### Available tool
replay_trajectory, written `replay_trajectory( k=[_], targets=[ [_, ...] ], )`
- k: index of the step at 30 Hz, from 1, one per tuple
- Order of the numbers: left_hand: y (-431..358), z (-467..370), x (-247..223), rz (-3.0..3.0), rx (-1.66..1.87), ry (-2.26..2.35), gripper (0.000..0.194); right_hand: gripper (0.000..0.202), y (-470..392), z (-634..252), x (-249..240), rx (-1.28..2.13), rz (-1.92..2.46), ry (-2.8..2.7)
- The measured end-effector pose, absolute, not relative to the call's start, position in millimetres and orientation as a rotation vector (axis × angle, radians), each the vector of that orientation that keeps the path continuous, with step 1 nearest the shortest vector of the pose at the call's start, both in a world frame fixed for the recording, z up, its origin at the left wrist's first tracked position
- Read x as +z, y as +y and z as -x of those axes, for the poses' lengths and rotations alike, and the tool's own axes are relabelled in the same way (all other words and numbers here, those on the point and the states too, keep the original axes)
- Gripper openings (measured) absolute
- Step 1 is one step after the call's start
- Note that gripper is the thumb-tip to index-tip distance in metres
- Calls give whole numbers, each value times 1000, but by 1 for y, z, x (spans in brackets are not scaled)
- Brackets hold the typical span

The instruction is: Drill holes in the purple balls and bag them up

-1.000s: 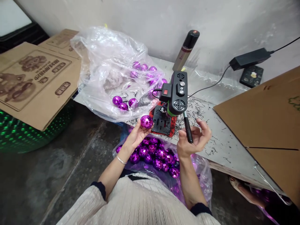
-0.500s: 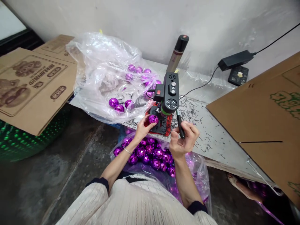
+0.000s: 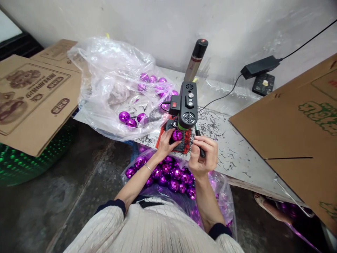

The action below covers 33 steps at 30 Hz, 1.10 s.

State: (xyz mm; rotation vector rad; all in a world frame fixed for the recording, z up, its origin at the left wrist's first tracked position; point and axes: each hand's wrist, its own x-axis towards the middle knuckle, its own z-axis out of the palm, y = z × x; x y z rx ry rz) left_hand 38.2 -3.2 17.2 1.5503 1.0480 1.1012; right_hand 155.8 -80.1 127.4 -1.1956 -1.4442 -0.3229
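Note:
My left hand [image 3: 164,144] pinches a shiny purple faceted ball [image 3: 177,135] between thumb and fingers. It holds the ball under the head of a small black bench press machine [image 3: 189,102], over the machine's dark base plate [image 3: 181,147]. Fingers of my right hand [image 3: 204,158] are curled round the black-gripped lever [image 3: 202,152] at the machine's right side. Below both hands, an open clear plastic bag [image 3: 229,196] holds many more purple balls [image 3: 173,184]. Part of the held ball is covered by my fingers and the machine head.
Another clear bag [image 3: 105,66] with purple balls lies at the table's left. Short black pins litter the white table [image 3: 223,151]. Cardboard boxes [image 3: 39,102] flank both sides. Behind the machine stands a spray can [image 3: 196,59]; a power adapter [image 3: 260,66] sits at right.
My left hand has brought the ball slightly right, in beneath the machine head. My right hand's fingers have closed further round the lever. The view has shifted slightly.

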Motion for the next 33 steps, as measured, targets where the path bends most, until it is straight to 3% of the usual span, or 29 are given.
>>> replay_trajectory(
  k=[4, 16, 33],
  targets=[
    [-1, -37, 14, -1524, 1076, 1006, 61, 5, -77, -156, 133, -290, 1184, -1457],
    [-1, -36, 11, -1576, 1084, 1002, 59, 30, -55, -160, 82, -443, 1076, -1521],
    [-1, -38, 12, -1550, 1097, 1011, 60, 30, -55, -157, 69, -366, 1028, -1441]
  ],
)
